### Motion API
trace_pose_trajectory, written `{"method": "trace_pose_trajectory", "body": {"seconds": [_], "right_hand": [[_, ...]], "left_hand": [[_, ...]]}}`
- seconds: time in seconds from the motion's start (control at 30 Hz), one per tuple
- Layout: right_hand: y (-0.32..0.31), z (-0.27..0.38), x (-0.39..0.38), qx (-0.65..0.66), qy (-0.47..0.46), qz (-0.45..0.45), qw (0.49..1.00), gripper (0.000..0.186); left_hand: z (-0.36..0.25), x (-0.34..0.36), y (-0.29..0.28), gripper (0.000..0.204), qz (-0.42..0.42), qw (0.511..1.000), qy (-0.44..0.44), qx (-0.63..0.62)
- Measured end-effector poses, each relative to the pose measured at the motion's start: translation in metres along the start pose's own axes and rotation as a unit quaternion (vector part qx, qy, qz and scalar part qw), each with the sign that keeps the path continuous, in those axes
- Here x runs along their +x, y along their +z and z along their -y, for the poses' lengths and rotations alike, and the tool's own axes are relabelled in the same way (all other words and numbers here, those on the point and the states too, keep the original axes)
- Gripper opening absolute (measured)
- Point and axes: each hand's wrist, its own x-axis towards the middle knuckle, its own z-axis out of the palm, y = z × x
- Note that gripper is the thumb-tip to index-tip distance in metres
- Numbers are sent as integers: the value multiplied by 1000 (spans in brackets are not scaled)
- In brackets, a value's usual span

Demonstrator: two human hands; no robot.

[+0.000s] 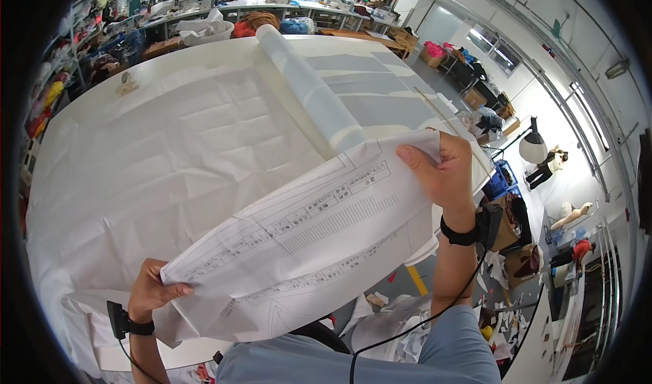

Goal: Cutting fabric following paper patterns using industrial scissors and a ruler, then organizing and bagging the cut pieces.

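A wide white sheet of printed pattern paper (305, 248), marked with lines and small print, is stretched between my hands over the near edge of the table. My left hand (155, 289) pinches its left end, thumb on top. At the right end, my right hand (441, 167) grips the upper corner, with the thumb on the printed face and the fingers partly hidden behind. Beyond the paper lies a roll of pale blue material (309, 85), running away from me. Creased white sheeting (170, 139) covers the left part of the table.
Flat grey-blue pieces (380, 82) lie right of the roll. A white tub (204, 29) and sewing tables stand behind. Cardboard boxes (513, 221), a blue crate (501, 179) and scraps are on the floor at right. Two people are farther off at right. A cable runs from my right wrist.
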Motion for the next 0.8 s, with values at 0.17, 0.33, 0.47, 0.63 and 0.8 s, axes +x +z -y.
{"method": "trace_pose_trajectory", "body": {"seconds": [0.17,0.33,0.47,0.63,0.8], "right_hand": [[2,2,1,-4,3,0,1000,17],[1,7,3,9,13,-11,1000,17],[1,5,5,23,14,-22,999,17],[1,9,3,11,29,-30,999,17],[2,10,2,17,32,-23,999,17]], "left_hand": [[10,-1,-6,37,3,1000,-1,10],[14,2,-8,51,21,998,18,-49],[13,4,-8,56,30,999,19,-39],[13,3,-8,55,29,998,7,-48],[12,-1,-5,54,21,998,-2,-55]]}}
